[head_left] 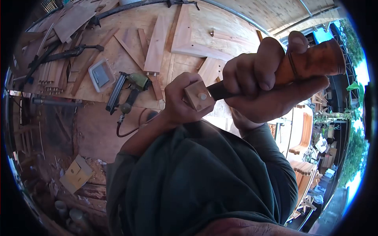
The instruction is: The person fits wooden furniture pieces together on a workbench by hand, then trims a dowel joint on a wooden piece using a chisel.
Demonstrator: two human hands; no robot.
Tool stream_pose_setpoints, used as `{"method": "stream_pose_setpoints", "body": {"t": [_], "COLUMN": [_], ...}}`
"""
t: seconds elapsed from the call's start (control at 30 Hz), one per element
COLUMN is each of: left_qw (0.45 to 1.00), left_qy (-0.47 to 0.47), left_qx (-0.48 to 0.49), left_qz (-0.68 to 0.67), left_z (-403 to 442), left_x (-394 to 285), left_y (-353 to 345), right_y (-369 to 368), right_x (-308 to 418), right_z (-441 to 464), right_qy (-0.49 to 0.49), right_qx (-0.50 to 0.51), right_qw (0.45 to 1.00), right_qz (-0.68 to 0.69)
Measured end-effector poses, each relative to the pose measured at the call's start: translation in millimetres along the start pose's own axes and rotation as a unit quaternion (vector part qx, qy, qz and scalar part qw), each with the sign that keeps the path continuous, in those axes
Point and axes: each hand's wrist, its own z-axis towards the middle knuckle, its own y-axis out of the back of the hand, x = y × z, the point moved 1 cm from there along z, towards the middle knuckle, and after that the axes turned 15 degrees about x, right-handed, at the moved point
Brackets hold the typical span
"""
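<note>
My left hand (177, 98) is closed round a small wooden block (199, 96). A round dowel end sticks out of the block's face. My right hand (262, 78) is wrapped round a chisel-like tool with a thick orange-brown handle (315, 61) and a dark flat shaft (221, 91). The shaft points left and its near end lies right beside the block; whether it touches the wood I cannot tell. Both hands are raised in front of my chest, over the workbench.
On the workbench (130, 37) lie a nail gun (128, 90) with a hose, a white plastic tray (101, 75), wooden boards (156, 45) and bar clamps (71, 53). A cardboard box (76, 174) lies at lower left. Curved wooden parts (305, 129) stand at right.
</note>
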Motion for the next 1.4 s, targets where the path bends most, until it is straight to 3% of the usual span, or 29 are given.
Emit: {"method": "stream_pose_setpoints", "body": {"t": [0.3, 0.43, 0.6, 0.73, 0.83, 1.03, 1.3, 1.4], "left_qw": [0.995, 0.994, 0.993, 0.983, 0.975, 0.972, 0.971, 0.971], "left_qy": [-0.083, -0.091, -0.07, -0.128, -0.181, -0.195, -0.189, -0.19], "left_qx": [-0.005, 0.0, 0.022, -0.052, -0.042, -0.029, 0.062, 0.072], "left_qz": [0.047, 0.064, 0.097, 0.118, 0.119, 0.13, 0.133, 0.13], "left_z": [3, 1, -8, -7, -12, -15, -17, -18], "left_x": [-1, 1, -1, -7, -1, 1, 5, 7], "left_y": [-3, -1, -2, -5, -4, -18, -16, -17], "right_y": [-5, 0, -10, -12, -13, -41, -68, -72], "right_x": [2, 0, 11, 30, 41, 46, 28, 25], "right_z": [-11, -16, -21, -23, -40, -46, -58, -56], "right_qy": [0.017, 0.012, 0.044, 0.045, 0.018, -0.047, 0.053, 0.048], "right_qx": [0.013, 0.014, -0.114, -0.037, 0.0, -0.105, -0.165, -0.181], "right_qw": [0.998, 1.0, 0.991, 0.993, 0.994, 0.99, 0.959, 0.953], "right_qz": [-0.054, -0.013, -0.055, -0.106, -0.106, -0.084, -0.225, -0.239]}}
